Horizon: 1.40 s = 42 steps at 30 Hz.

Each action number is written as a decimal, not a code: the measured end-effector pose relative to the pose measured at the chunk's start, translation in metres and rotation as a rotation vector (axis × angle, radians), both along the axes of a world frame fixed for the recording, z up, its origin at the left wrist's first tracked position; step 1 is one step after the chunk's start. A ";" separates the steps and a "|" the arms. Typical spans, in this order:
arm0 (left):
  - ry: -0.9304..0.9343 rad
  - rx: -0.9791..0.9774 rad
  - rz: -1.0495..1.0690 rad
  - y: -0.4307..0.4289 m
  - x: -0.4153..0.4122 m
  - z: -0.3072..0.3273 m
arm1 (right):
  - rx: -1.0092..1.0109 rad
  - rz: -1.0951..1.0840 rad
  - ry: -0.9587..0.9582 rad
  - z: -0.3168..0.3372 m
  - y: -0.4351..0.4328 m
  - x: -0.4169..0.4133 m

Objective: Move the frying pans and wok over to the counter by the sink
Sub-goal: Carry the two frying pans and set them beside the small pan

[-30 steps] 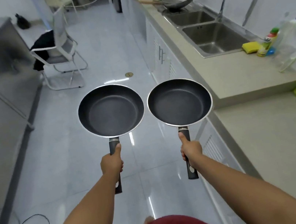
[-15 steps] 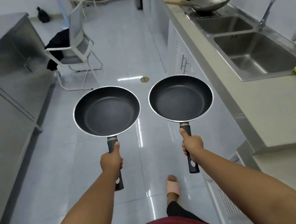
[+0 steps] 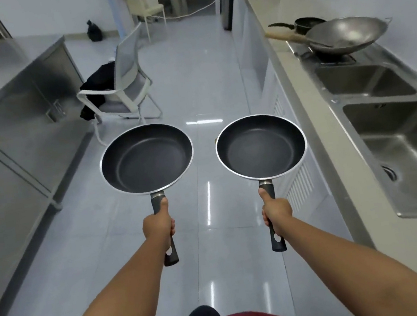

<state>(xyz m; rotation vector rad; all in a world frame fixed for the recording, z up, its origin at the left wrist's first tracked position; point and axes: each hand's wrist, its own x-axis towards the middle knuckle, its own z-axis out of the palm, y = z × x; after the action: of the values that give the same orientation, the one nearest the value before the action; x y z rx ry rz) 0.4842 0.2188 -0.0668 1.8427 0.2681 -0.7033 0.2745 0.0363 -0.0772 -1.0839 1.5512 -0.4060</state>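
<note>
Head view: a person carries two black non-stick frying pans down a kitchen aisle, the left hand [image 3: 158, 224] clamped on the handle of the left pan [image 3: 146, 159] and the right hand [image 3: 276, 210] clamped on the handle of the right pan [image 3: 261, 146], thumbs along the grips. Both pans are level over the tiled floor [image 3: 198, 97], side by side and apart, just left of the long surface [image 3: 310, 104] at frame right. Over the last second the double sink [image 3: 398, 134] has slid from the upper right to alongside the right pan, and the chair [image 3: 124, 89] has drawn nearer, so the carry looks close to its end. Both pans are empty. The steel wok [image 3: 346, 34] sits on a burner beyond the sink, upper right, apparently empty; a small dark pan [image 3: 309, 22] lies behind it. Both basins look empty.
</note>
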 end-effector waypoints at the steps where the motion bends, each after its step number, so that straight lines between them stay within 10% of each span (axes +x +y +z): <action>1: 0.000 -0.012 0.006 -0.016 0.010 0.001 | -0.006 -0.001 -0.011 0.001 -0.016 0.013; 42: -0.207 -0.043 -0.300 -0.789 0.567 0.035 | -0.028 -0.085 -0.263 0.066 -0.742 0.563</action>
<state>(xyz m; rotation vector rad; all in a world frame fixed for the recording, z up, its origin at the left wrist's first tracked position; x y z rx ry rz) 1.0512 -0.5700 -0.0314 1.9171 -0.1602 -0.7079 0.8377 -0.7054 -0.0113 -0.9463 1.3642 -0.6051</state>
